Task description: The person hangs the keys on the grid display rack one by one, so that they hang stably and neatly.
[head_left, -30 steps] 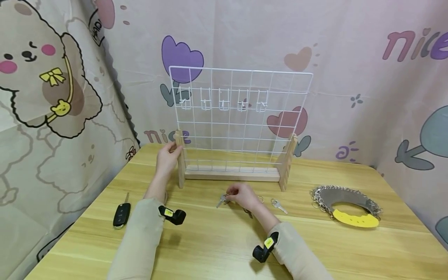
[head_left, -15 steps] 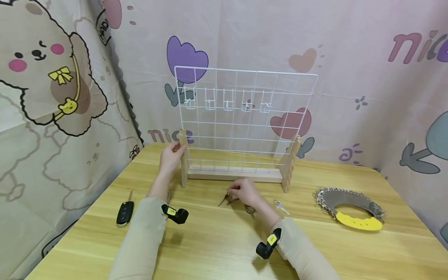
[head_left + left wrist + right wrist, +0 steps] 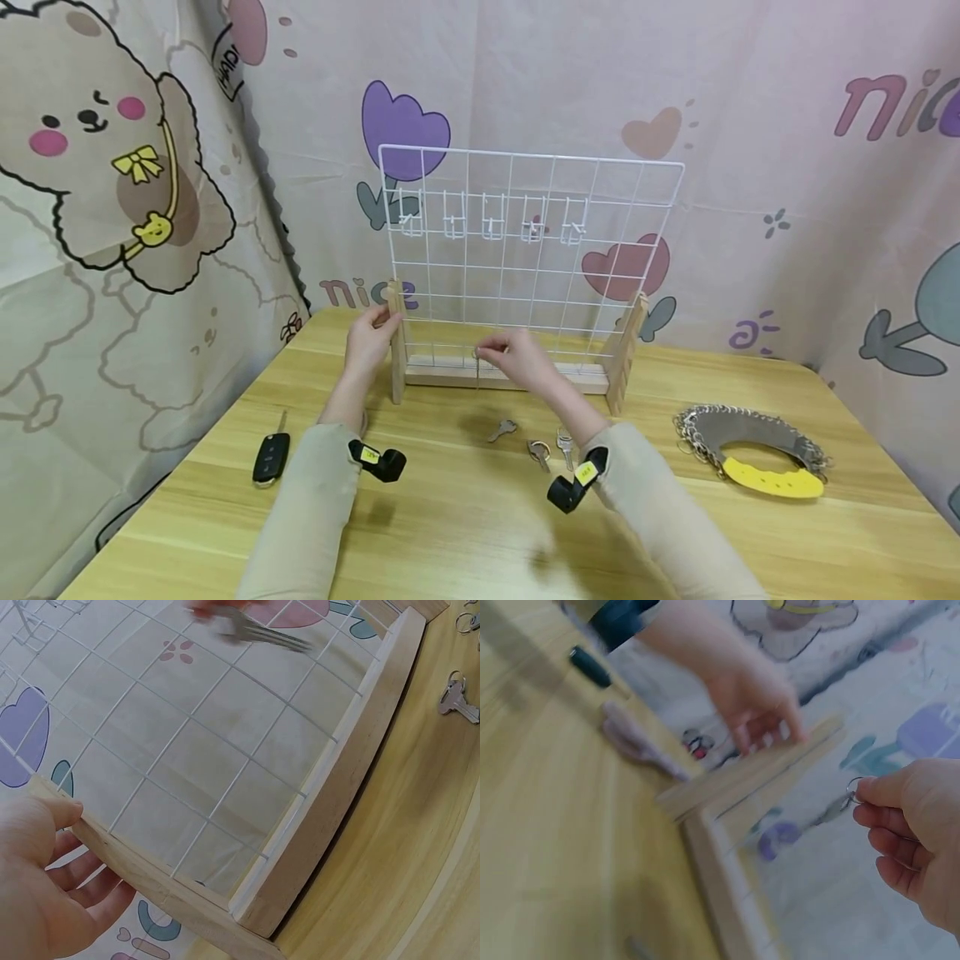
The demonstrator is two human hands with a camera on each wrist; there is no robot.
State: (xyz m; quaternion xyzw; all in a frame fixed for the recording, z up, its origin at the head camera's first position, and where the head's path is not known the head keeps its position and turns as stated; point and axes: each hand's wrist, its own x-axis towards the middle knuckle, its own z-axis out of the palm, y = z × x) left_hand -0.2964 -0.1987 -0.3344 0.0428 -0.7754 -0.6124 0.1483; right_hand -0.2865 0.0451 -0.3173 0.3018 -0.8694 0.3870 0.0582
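My left hand (image 3: 369, 340) grips the left wooden post (image 3: 397, 367) of a white wire grid rack (image 3: 525, 268), thumb on one side and fingers on the other in the left wrist view. Several white hooks (image 3: 492, 227) hang in a row on the grid. In front of the grid's lower part, my right hand (image 3: 519, 358) pinches a small metal key (image 3: 831, 811) by its ring (image 3: 854, 787). The key dangles below the fingertips, well under the hooks. On the table beneath lie three more keys: one key (image 3: 503, 429) apart, another key (image 3: 538, 454) and a third key (image 3: 566, 442) closer together.
A black car key (image 3: 272, 458) lies left of my left forearm. At the right is a curved grey piece (image 3: 738, 422) edged with metal rings, with a yellow strip (image 3: 772, 479). A pale looped thing (image 3: 636, 741) lies beside the rack's left post. Patterned cloth hangs behind.
My right hand has lifted a key off the table and carried it up and forward to the grid. The left hand keeps its grip on the post; the head view shifts slightly.
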